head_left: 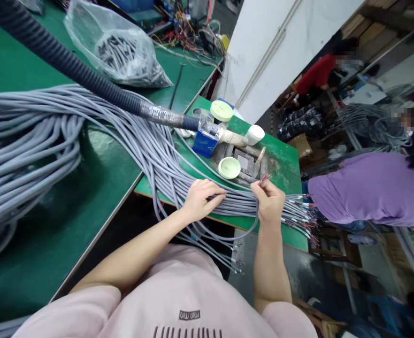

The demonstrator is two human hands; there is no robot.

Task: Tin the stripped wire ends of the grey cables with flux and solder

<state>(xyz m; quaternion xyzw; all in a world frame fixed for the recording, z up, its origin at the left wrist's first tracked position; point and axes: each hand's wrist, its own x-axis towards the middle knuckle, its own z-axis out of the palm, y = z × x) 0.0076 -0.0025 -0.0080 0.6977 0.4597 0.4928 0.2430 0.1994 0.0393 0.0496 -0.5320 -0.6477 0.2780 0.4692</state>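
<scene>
Many grey cables (pixel 150 152) run in a thick bundle across the green tables, their stripped ends (pixel 310 218) fanned at the right edge. My right hand (pixel 271 202) is closed around the end of one cable, which loops down below the fist. Thin red and dark wires (pixel 264 179) stick out above its fingertips. Over the bundle, my left hand (pixel 202 199) is curled with thumb and fingers nearly meeting; whatever may be between them is hidden. Just beyond the hands sits a pale green bowl (pixel 229 168) beside a soldering fixture (pixel 246 162).
A black corrugated hose (pixel 87 75) hangs across the left, ending at a blue box (pixel 205 143). Near it are a light green lid (pixel 221 111) and a white cup (pixel 255 134). A clear bag (pixel 122 51) lies behind. At right, a co-worker in purple (pixel 369 188) is close.
</scene>
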